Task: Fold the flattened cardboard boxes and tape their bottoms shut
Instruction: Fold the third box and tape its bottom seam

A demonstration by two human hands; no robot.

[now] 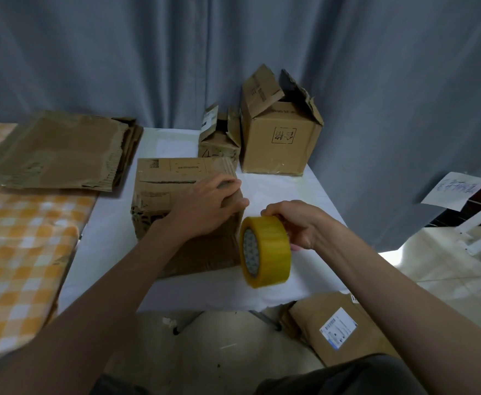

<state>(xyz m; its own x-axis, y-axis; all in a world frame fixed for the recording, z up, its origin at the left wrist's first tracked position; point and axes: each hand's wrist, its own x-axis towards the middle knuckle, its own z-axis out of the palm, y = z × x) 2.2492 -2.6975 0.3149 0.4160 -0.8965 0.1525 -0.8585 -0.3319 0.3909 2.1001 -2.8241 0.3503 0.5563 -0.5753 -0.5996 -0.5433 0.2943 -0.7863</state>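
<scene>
left hand (205, 206) on box (159, 195), right fingers (273, 215) gripping tape roll (265, 252) (beside box)

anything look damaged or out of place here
Yes. The box under the left hand has a torn, peeling left face. The flattened cardboard stack has ragged edges, and one flat box lies on the floor.

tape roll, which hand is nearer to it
Right. The right hand grips the yellow tape roll from its top right edge. The left hand lies flat on the cardboard box, just left of the roll and apart from it.
</scene>
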